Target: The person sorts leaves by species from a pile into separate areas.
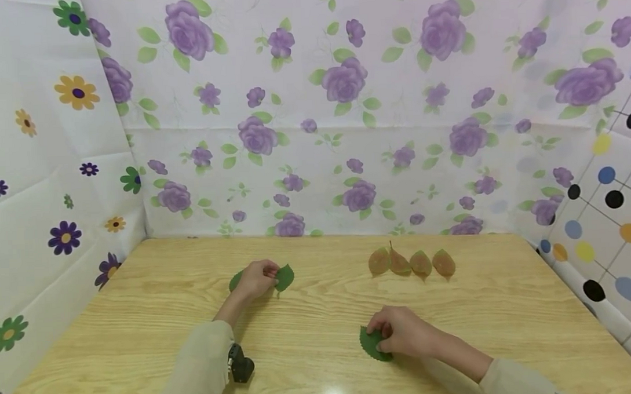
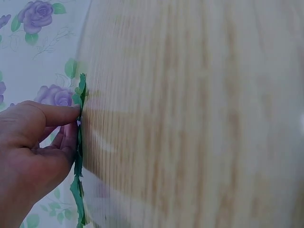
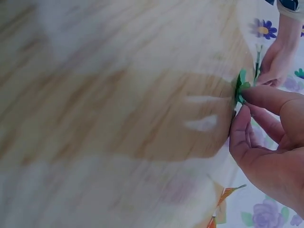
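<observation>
In the head view my left hand [image 1: 258, 279] is at the back left of the table, its thumb and fingers pinching the edge of a green leaf [image 1: 284, 277]. A second green leaf [image 1: 235, 281] lies just left of that hand and is partly hidden by it. In the left wrist view the leaves show edge-on, low at the wood, with my fingertips at one of them. Nearer the front, my right hand [image 1: 404, 333] pinches a dark green leaf [image 1: 371, 344] with a toothed edge, close over the tabletop. The right wrist view shows this leaf [image 3: 240, 88] between thumb and fingers.
Several reddish-brown leaves [image 1: 421, 263] with green edges lie in a row at the back right of the wooden table [image 1: 319, 313]. A flowered cloth [image 1: 315, 179] hangs behind the table, with patterned sheets at both sides. A small black camera [image 1: 240, 365] sits on my left wrist.
</observation>
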`<state>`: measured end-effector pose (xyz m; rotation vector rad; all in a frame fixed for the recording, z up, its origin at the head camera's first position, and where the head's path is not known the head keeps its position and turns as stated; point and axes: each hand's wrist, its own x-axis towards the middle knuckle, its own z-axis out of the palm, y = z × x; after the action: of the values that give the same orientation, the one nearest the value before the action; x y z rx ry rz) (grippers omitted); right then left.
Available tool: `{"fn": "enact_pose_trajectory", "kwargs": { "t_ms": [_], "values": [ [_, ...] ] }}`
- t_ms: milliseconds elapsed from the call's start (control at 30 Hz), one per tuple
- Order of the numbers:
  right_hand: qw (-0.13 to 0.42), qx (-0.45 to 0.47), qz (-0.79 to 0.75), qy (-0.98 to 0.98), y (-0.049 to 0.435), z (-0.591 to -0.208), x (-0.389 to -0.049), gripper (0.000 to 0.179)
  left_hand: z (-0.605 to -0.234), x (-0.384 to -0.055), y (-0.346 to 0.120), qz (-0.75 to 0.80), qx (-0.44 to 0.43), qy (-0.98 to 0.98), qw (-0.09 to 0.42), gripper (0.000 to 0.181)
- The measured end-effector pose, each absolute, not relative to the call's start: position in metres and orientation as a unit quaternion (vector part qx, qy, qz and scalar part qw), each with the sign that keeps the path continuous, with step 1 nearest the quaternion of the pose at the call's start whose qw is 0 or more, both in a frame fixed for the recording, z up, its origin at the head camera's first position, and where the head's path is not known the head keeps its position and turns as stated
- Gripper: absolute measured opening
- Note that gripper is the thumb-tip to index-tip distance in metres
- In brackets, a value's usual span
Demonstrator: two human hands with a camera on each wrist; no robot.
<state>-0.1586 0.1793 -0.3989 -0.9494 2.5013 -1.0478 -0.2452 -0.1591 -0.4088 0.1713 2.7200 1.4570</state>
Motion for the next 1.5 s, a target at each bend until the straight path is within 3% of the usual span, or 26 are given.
{"fn": "enact_pose_trajectory", "kwargs": {
  "t_ms": [433, 1133, 1333, 1500],
  "values": [
    [0.051, -0.299, -0.379, 0.874, 0.145, -0.395, -0.190, 0.021, -0.409, -0.243, -0.158, 0.428, 0.074, 0.901, 0.020, 0.025],
    [0.034, -0.215, -0.446, 0.868, 0.082, -0.414, -0.256, 0.030, -0.406, -0.242, -0.155, 0.375, 0.106, 0.921, -0.006, 0.021],
    [0.051, -0.189, -0.457, 0.868, 0.068, -0.418, -0.265, 0.033, -0.404, -0.243, -0.155, 0.375, 0.106, 0.921, 0.001, 0.021],
    [0.034, -0.181, -0.432, 0.883, 0.056, -0.419, -0.269, 0.034, -0.403, -0.244, -0.154, 0.385, 0.090, 0.918, 0.016, 0.021]
  ]
}}
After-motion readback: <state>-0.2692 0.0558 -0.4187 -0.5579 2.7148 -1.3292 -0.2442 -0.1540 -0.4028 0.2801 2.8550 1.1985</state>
